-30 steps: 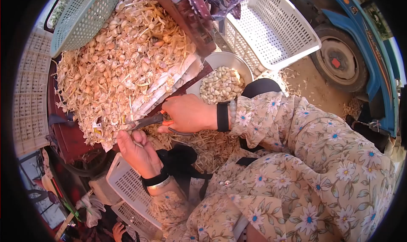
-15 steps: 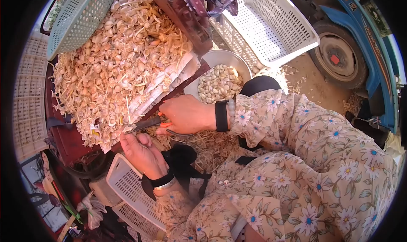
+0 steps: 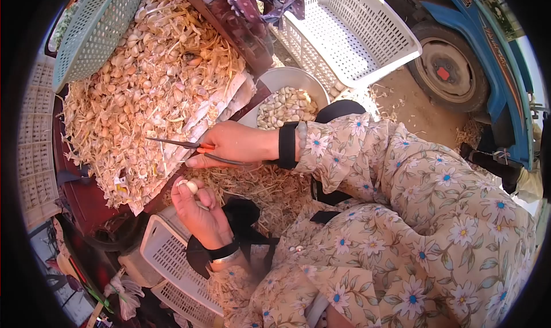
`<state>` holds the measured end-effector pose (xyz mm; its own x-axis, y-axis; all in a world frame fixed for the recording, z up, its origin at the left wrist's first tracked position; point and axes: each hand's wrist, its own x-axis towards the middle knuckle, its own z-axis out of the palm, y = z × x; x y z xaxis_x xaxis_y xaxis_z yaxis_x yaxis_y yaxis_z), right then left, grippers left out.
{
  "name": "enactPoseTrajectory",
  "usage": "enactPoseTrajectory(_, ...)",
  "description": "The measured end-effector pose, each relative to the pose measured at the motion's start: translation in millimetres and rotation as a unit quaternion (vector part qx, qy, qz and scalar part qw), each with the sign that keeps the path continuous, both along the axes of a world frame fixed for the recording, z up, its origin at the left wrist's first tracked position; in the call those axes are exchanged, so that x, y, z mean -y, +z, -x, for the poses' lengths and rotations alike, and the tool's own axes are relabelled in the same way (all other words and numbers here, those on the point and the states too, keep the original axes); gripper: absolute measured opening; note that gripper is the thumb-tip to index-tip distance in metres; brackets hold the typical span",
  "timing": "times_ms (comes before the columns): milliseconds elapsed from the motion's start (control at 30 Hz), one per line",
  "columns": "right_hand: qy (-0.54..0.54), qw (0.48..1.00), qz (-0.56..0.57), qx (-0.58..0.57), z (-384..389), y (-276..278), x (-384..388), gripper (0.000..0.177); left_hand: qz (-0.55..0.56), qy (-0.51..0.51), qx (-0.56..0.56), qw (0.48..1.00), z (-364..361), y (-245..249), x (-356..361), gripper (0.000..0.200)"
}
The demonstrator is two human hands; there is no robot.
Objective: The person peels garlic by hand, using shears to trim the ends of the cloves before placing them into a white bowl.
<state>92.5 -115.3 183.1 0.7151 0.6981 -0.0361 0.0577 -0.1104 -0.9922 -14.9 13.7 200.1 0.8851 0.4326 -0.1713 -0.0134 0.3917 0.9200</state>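
My left hand (image 3: 202,214) is closed, pinching a pale garlic clove (image 3: 191,186) between thumb and fingertips. Just above it, my right hand (image 3: 240,142) grips scissors (image 3: 179,143) with orange and dark handles. Their dark blades point left, over the edge of a heap of unpeeled garlic cloves and dry skins (image 3: 143,92). Right behind my right wrist stands a metal bowl (image 3: 317,85) of pale garlic cloves (image 3: 284,107), partly covered by my forearm.
A white plastic crate (image 3: 396,55) stands at the upper right, near a blue vehicle's wheel (image 3: 445,69). A pale green basket (image 3: 94,41) leans at the heap's upper left. Another white crate (image 3: 166,247) sits below my left hand, and straw (image 3: 275,199) covers the ground.
My left hand has moved down from the scissors, and the clove in its fingers now shows. The scissors have swung to point left and slightly up, and the view has shifted a little.
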Motion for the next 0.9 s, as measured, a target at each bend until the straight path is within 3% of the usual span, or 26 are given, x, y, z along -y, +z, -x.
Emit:
enactPoseTrajectory(67, -0.033, 0.997, 0.017, 0.071, -5.7, -0.6, 3.3, 0.059, 0.076, -0.06, -0.096, 0.991, 8.3, -18.2, 19.5, 0.013)
enactPoseTrajectory(167, -0.064, 0.991, 0.021, 0.115, -7.8, 8.3, 9.1, 0.059, 0.207, -0.124, -0.286, 0.927, 6.3, -59.7, 51.0, 0.011)
enactPoseTrajectory(267, -0.092, 0.987, 0.009, 0.128, -13.1, 11.3, 11.5, 0.059, 0.189, -0.218, -0.251, 0.924, -22.7, -117.5, 64.9, 0.02)
enactPoseTrajectory(333, -0.105, 0.986, -0.005, 0.129, -18.0, 9.3, 12.6, 0.061, 0.196, -0.176, -0.255, 0.931, -44.7, -197.8, 55.7, 0.021)
enactPoseTrajectory(400, -0.11, 0.987, -0.002, 0.12, -19.9, 8.3, 11.9, 0.061, 0.221, -0.153, -0.222, 0.937, -57.2, -213.7, 52.6, 0.022)
enactPoseTrajectory(467, -0.104, 0.987, 0.013, 0.125, -22.9, 8.4, 11.6, 0.062, 0.263, -0.15, -0.152, 0.941, -62.9, -177.3, 62.2, 0.021)
enactPoseTrajectory(567, -0.107, 0.986, 0.022, 0.126, -22.2, 9.3, 13.3, 0.059, -0.006, -0.199, -0.294, 0.935, -55.5, -94.2, 61.1, 0.02)
enactPoseTrajectory(600, -0.101, 0.986, 0.027, 0.13, -22.9, 10.0, 14.1, 0.059, -0.021, -0.276, -0.272, 0.922, -45.6, -89.8, 42.5, 0.017)
enactPoseTrajectory(667, -0.109, 0.985, 0.019, 0.135, -21.9, 11.2, 14.2, 0.059, 0.078, -0.3, -0.279, 0.909, -30.1, -44.4, 26.8, 0.016)
enactPoseTrajectory(733, -0.116, 0.982, 0.014, 0.147, -24.2, 11.7, 15.9, 0.058, 0.081, -0.301, -0.238, 0.92, -20.9, -9.1, 7.6, 0.018)
enactPoseTrajectory(833, -0.151, 0.971, -0.021, 0.183, -25.2, 10.3, 16.8, 0.057, 0.15, -0.183, -0.163, 0.958, -22.8, 31.5, -28.6, 0.035)
enactPoseTrajectory(900, -0.144, 0.98, -0.019, 0.135, -23.4, 19.7, 21.1, 0.054, 0.198, -0.158, -0.084, 0.964, -27.0, 56.5, -42.5, 0.05)
